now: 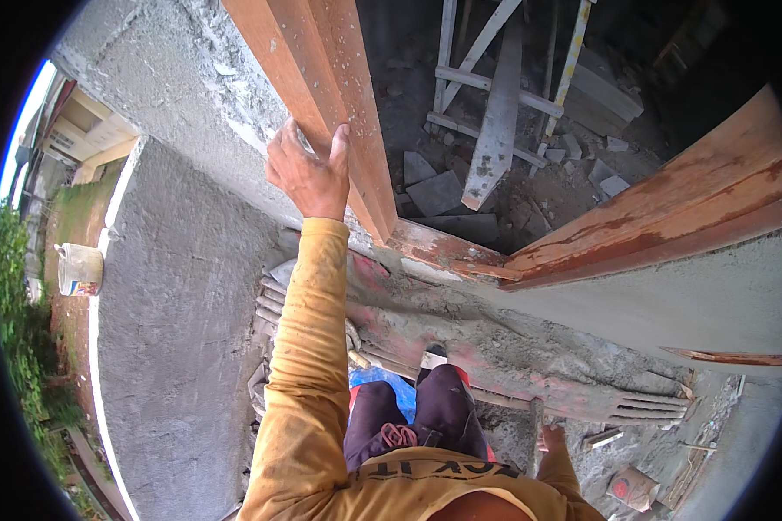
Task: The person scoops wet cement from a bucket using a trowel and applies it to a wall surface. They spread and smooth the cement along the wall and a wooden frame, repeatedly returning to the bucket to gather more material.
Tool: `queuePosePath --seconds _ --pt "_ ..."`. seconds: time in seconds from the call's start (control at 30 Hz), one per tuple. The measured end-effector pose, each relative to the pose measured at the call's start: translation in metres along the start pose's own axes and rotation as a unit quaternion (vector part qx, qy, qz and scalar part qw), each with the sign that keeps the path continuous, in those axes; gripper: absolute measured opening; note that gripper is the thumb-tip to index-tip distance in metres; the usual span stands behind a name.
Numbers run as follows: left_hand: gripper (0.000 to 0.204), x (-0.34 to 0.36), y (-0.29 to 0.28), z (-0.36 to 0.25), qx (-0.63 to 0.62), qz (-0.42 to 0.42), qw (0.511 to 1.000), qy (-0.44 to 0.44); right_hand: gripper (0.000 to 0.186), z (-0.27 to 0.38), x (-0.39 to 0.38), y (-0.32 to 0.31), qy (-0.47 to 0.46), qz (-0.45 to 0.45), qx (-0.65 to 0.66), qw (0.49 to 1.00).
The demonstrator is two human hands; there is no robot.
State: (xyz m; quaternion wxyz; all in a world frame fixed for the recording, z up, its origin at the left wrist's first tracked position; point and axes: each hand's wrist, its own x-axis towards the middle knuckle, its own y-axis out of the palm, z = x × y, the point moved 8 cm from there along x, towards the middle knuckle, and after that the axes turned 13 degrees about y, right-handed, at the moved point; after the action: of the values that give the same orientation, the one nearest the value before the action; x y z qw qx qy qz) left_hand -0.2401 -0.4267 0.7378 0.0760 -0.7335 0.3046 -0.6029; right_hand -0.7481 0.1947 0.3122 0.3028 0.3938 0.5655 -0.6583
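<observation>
My left hand [311,169] reaches up and grips the edge of a reddish-brown wooden door frame post [343,104], its thumb on the inner face and its fingers curled by the wall side. Fresh-looking grey plaster [226,108] meets that post on the left. Low on the right, my right hand [550,437] hangs beside my body with its fingers closed. A narrow, grey, mortar-coated piece [536,425] stands against those fingers; its kind is too small and dirty to make out. The frame's wooden sill [447,249] runs between the two posts.
Through the doorway lie a plank [500,113], a wooden trestle [482,82] and broken tiles [434,191]. A mortar-smeared board platform [513,373] crosses below the sill. The right post [669,200] leans into view. A white bucket [81,269] sits on the low grey wall [182,330].
</observation>
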Motion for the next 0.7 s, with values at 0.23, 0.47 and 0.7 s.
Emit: queuePosePath --seconds 0.23,0.47,0.7 --pt "0.053 0.012 0.005 0.015 -0.093 0.071 0.991 -0.058 0.020 -0.064 -0.080 -0.020 0.125 0.006 0.138 0.982" --pt "0.045 0.021 0.015 0.014 -0.153 0.092 0.983 -0.048 0.031 -0.016 -0.143 0.003 -0.047 -0.067 0.297 0.951" --pt "0.056 0.017 0.014 0.002 -0.168 0.167 0.969 -0.064 0.042 -0.127 -0.185 0.151 0.156 -0.010 0.264 0.952"
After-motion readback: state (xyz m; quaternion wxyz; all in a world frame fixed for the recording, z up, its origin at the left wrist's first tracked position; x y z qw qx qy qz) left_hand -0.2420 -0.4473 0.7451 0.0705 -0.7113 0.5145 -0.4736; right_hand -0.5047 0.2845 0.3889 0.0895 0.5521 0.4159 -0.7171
